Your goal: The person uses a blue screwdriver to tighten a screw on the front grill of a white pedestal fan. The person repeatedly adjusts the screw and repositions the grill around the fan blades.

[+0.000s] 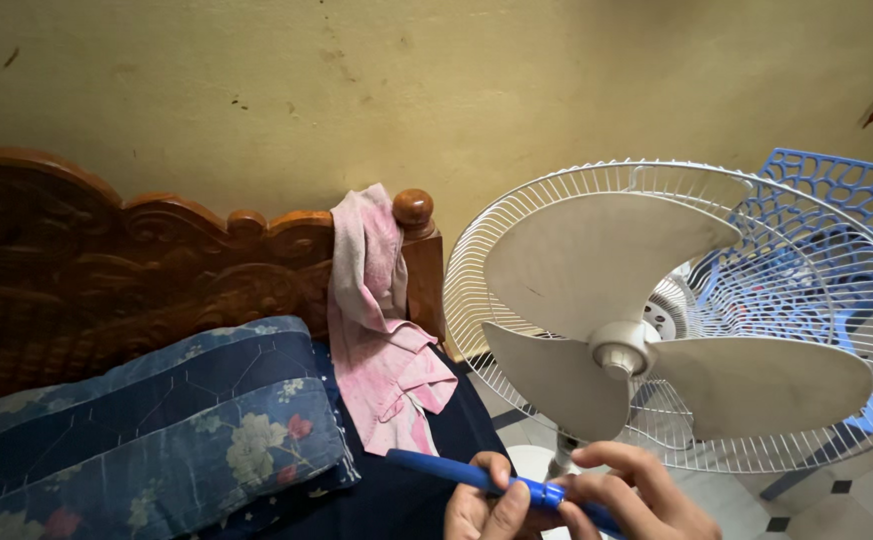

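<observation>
Seen from the head camera, looking down past the foot of a bed toward a yellowish wall (257, 70). Low in the middle of the view, both hands together on a blue tool handle (457, 473): left hand (485, 505) curled around the handle from below with fingers wrapped over it, right hand (637, 495) closed over the same handle just beside the left, knuckles up. Handle slanting from upper left to lower right, its free end poking out over the dark bedsheet (397, 500), its working end hidden under the right hand, so cannot tell what kind of tip it carries. Directly above the hands, a white fan (617, 350) with three broad blades and a round hub, front guard off, only the rear wire cage (517, 215) behind the blades; fan's neck just above the right hand's fingers, touching or not unclear. Behind the fan on the right, a blue plastic chair (837, 190) showing through the wires. At left, a carved wooden headboard (107, 260), a pink cloth (382, 330) draped over its post, and a blue flowered pillow (157, 430) against the boards. Tiled floor (857, 480) at lower right.
</observation>
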